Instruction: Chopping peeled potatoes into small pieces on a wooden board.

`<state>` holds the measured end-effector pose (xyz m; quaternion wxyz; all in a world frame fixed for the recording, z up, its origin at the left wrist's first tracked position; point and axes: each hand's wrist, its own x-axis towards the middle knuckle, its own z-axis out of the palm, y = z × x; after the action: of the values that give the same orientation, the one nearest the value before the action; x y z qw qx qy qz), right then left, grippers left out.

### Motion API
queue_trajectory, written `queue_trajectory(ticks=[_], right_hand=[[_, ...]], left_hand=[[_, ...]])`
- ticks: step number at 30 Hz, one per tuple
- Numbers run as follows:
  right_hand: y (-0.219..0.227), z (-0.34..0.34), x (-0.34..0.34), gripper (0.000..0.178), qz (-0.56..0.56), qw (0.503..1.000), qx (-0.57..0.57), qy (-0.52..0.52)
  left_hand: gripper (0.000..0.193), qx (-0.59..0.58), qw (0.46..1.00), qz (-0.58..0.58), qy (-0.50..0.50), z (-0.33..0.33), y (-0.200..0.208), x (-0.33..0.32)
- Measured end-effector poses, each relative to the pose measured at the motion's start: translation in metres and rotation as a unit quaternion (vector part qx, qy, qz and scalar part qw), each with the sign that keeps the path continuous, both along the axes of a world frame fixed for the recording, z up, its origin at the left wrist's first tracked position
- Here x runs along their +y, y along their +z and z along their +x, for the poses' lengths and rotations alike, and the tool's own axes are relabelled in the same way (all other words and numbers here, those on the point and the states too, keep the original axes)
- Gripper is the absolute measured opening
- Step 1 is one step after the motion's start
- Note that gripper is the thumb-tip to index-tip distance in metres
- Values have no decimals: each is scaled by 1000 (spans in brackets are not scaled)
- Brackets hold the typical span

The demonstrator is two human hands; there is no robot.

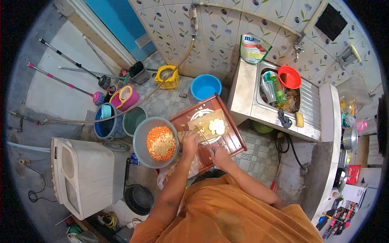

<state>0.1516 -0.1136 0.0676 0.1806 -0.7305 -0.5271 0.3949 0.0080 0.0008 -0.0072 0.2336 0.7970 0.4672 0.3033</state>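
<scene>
A wooden cutting board (208, 118) lies across a white plate (195, 115) on a reddish-brown wooden tray table (233, 141). My left hand (189, 142) is closed around the board's left end. My right hand (221, 158) grips a knife (205, 139), its blade pointing up and left over the board. Round pale slices (217, 126) lie at the board's right, and small yellowish bits (201, 130) sit near the knife tip. To the left of my left hand, a large grey bowl (138, 145) holds diced orange pieces (155, 135) with pale chopped pieces (163, 149) on top.
A blue basin (206, 87) stands on the floor beyond the table. At right, a metal sink (310, 101) holds bottles and a red bowl (289, 77). Buckets and a hose (180, 67) are at left, near a white washing machine (87, 174). A black basin (138, 199) sits by my left arm.
</scene>
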Motion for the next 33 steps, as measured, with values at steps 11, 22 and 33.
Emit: queue_trajectory(ticks=[11,22,33], right_hand=[[-45,0,-9,35,51,997,-57,-3],[-35,-3,-6,32,-54,996,-46,-50],[-27,-1,-21,31,13,997,-81,-15]], left_hand=[[7,-20,999,-24,-28,-1,-1,5],[8,0,999,-11,-43,-4,6,4],[11,-33,999,-14,-25,-1,4,-2]])
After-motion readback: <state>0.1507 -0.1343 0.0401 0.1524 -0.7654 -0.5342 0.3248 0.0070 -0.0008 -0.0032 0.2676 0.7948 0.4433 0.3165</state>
